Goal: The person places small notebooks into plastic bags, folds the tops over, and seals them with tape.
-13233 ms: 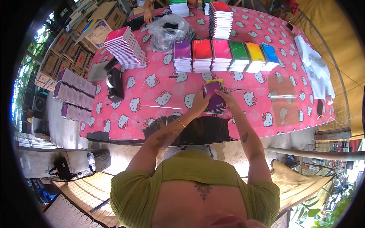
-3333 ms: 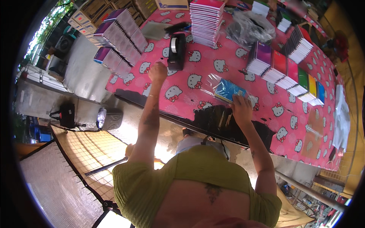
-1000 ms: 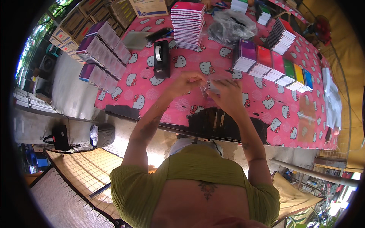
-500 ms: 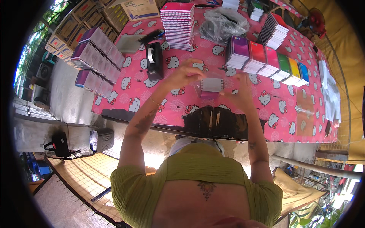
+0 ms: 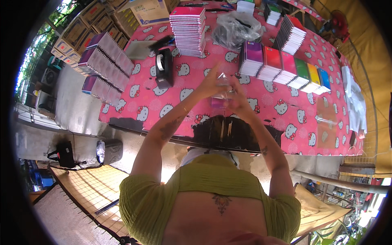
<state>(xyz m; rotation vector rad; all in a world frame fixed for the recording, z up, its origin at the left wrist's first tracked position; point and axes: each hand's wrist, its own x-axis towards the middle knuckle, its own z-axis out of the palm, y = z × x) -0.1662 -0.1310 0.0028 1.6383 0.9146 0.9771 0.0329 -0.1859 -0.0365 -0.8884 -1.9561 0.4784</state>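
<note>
In front of me on the table lies a small spiral notebook stack (image 5: 217,103) with a purple lower side, partly hidden by my hands. Clear plastic film (image 5: 222,76) rises in a peak at its far side. My left hand (image 5: 210,85) comes in from the left, with its fingers closed on the film over the stack's top. Against the right side, my right hand (image 5: 240,101) has its fingers and thumb bent round the wrapped stack.
A black tape dispenser (image 5: 164,69) stands left of my hands. Beyond it rises a tall pink notebook stack (image 5: 188,34). Crumpled plastic bags (image 5: 237,30) lie at the back. Coloured notebook stacks (image 5: 272,61) line the right; purple-covered stacks (image 5: 106,61) stand left.
My hands have moved in toward each other over the notebook stack. The right hand went left, and the film now stands up in a peak between them.
</note>
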